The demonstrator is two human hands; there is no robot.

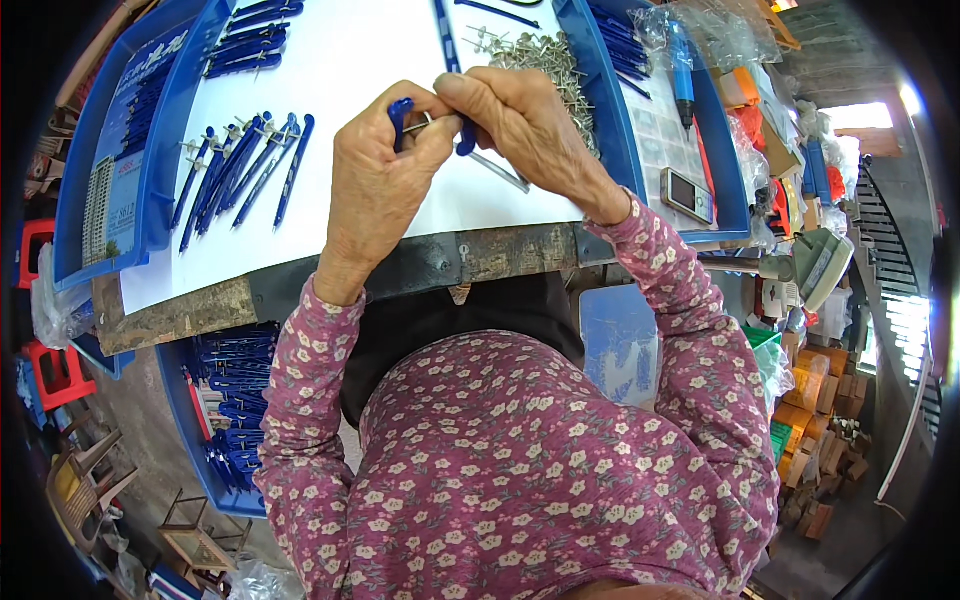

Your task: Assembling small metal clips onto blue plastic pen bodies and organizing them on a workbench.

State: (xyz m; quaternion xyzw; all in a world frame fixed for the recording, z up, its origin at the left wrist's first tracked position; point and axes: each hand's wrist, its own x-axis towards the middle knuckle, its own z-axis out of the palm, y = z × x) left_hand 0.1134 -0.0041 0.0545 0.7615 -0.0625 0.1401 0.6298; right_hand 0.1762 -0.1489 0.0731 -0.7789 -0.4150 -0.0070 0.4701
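Above the white sheet my two hands meet, fingers closed. My left hand (385,165) pinches a short metal pin (418,124) beside a small blue plastic end (400,112). Between the thumb and fingers of my right hand (525,120) is a long blue plastic strip (448,40), pointing away from me, its near end showing below the fingers. Whether the blue end and the strip are one piece I cannot tell. A silver rod (500,172) shows under my right hand. On the left lie several blue strips with metal pins (245,170); small metal pins (560,75) are heaped on the right.
Blue trays flank the sheet: a left tray (160,205) and a right tray (622,130). A phone (687,195) and a blue power screwdriver (681,80) lie at the right. Below the worn table edge (510,252), a bin (185,420) holds many blue strips. A red stool (58,375) stands left.
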